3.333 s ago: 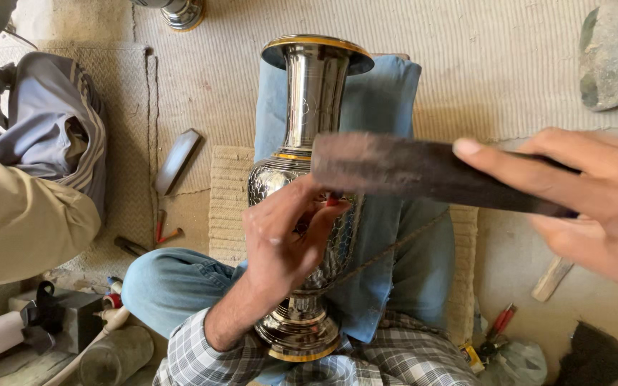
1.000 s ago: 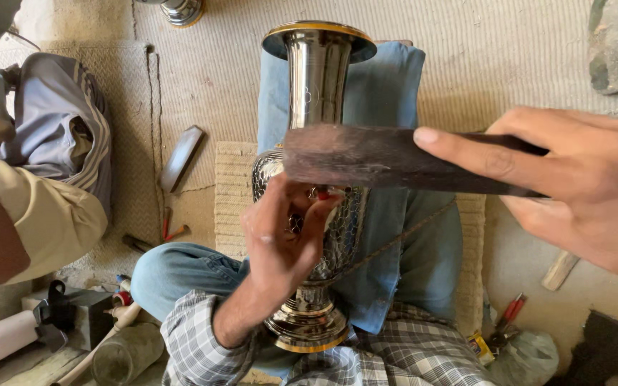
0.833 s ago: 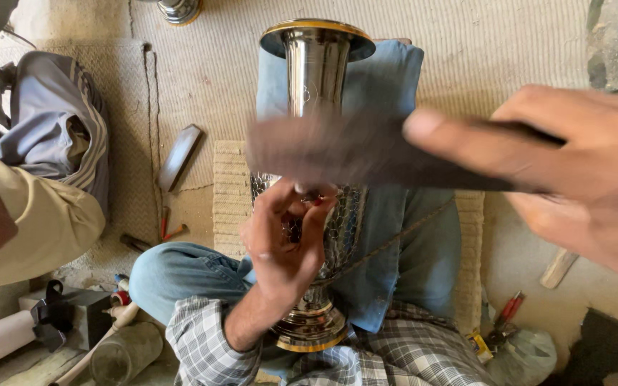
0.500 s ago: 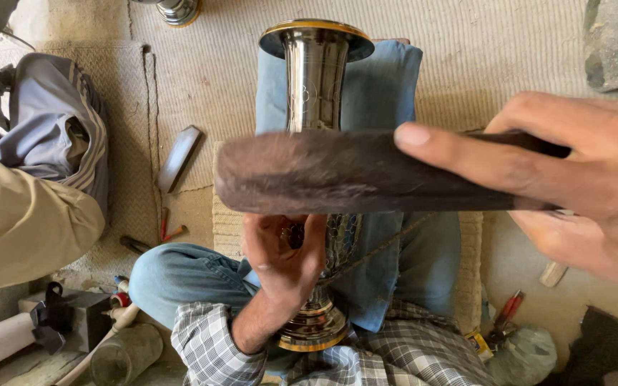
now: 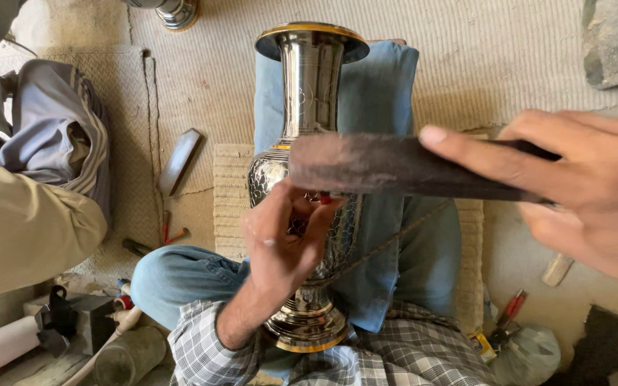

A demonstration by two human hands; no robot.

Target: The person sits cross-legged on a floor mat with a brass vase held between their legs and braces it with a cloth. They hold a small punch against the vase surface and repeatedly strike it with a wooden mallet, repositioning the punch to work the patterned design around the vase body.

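Across my lap lies the metal vase [image 5: 307, 179], heavy, slick, best steadied at its belly. My left hand [image 5: 280, 246] pinches a small tool there; my right hand [image 5: 581, 193] grips a flat wooden beater [image 5: 395, 166].

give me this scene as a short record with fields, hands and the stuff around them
setting: person seated on a woven mat, metal vase lying along the lap
left hand: left hand rests on the vase's engraved belly, pinching a small tool with a red tip
right hand: right hand grips a flat dark bar, held above the vase
vase: silvery, gold-rimmed mouth pointing away, base toward the body
nearby: dark flat piece on the mat, red-handled pliers by the right leg
other person: beige sleeve at the left edge
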